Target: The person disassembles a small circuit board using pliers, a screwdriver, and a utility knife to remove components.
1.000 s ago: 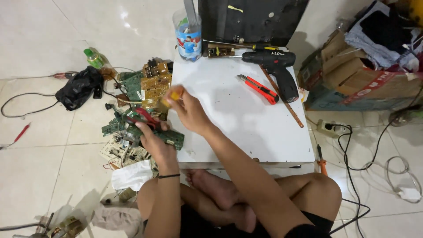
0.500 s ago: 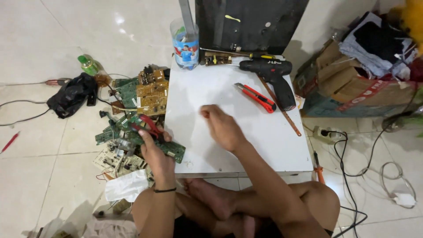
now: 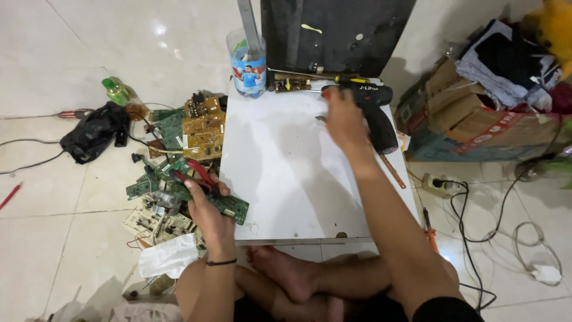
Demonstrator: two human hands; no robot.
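My left hand grips a green circuit board at the left edge of a white tabletop. Red-handled pliers lie just above its fingers. My right hand reaches across the back right of the tabletop, right beside a black cordless drill. It covers the spot where a red utility knife lay, and its fingers are blurred, so a grip cannot be made out. My bare feet are tucked under the tabletop's near edge.
A pile of circuit boards lies on the floor to the left, with a black bag and a green bottle. A cut plastic bottle, screwdrivers and a black panel stand at the back. Cardboard boxes and cables are on the right.
My right hand has travelled from the tabletop's left edge across to the back right beside the drill, and the small orange item it held is gone. My left hand stays on the board.
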